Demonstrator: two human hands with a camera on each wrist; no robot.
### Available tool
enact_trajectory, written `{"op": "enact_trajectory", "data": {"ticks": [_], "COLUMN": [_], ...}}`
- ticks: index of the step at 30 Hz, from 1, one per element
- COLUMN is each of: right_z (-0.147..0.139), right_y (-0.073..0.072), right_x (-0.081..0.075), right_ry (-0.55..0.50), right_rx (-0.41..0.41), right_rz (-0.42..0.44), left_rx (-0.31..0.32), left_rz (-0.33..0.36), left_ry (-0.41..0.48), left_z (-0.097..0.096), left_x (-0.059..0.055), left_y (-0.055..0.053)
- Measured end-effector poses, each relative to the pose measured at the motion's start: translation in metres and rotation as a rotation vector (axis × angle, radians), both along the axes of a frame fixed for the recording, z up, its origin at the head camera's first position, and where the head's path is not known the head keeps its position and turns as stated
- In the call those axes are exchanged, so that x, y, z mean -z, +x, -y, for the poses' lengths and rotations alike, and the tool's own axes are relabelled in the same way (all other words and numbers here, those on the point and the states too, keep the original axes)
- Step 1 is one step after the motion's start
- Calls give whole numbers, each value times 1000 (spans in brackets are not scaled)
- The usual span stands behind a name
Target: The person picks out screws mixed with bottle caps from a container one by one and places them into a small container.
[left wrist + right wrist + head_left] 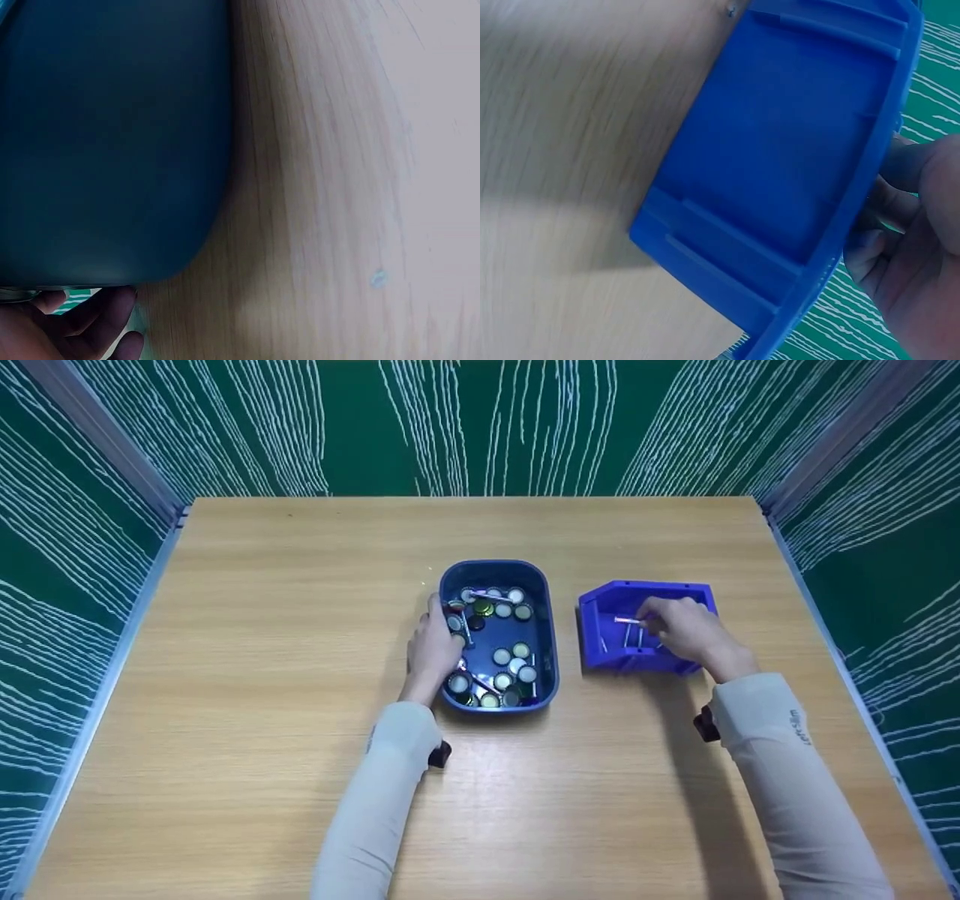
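Observation:
A dark blue tub holds several bottle caps and a few metal screws. My left hand grips its left rim, thumb side over the inside; in the left wrist view its fingers show past the tub's outer wall. To the right stands a purple-blue bin with several screws in it. Over the bin, my right hand pinches a screw that points left. In the right wrist view the bin's side hides the fingertips of that hand.
Both containers stand on a wooden table, a short gap apart. Green panels with white streaks rise behind the table and along both sides.

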State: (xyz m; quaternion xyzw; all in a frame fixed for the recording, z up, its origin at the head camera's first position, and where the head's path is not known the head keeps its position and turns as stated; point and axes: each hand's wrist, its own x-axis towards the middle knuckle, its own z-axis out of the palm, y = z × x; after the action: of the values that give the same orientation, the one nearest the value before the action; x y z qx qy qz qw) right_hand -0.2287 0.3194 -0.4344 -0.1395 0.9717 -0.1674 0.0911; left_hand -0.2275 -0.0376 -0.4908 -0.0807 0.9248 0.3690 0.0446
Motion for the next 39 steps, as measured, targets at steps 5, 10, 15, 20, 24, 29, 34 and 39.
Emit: {"op": "enact_trajectory", "data": {"ticks": [5,10,15,20,24,29,34,39], "right_z": [-1,0,4,12,23,44,67,96], "right_y": [-1,-1,0,0,0,2,5,8], "right_x": [2,-1,-6,-11,-17,-19,-15,-16], "right_ry": [17,4,-25,-45,-78,-98,-117,-159], "right_rx": [57,88,92,78,66,36,-20,-58], "right_rz": [-22,-7,6,-6,-18,-68,-175,-214], "left_rx": [8,5,2,2,-2,2,7,5], "left_rz": [-10,-3,-1,4,7,2,-8,-10], "left_ry": [-8,-6,10,10,6,3,-10,-13], "left_z": [-1,0,0,0,0,0,-1,0], "left_x": [-1,-1,-1,0,0,1,0,0], "left_y": [1,1,1,1,0,0,0,0]}}
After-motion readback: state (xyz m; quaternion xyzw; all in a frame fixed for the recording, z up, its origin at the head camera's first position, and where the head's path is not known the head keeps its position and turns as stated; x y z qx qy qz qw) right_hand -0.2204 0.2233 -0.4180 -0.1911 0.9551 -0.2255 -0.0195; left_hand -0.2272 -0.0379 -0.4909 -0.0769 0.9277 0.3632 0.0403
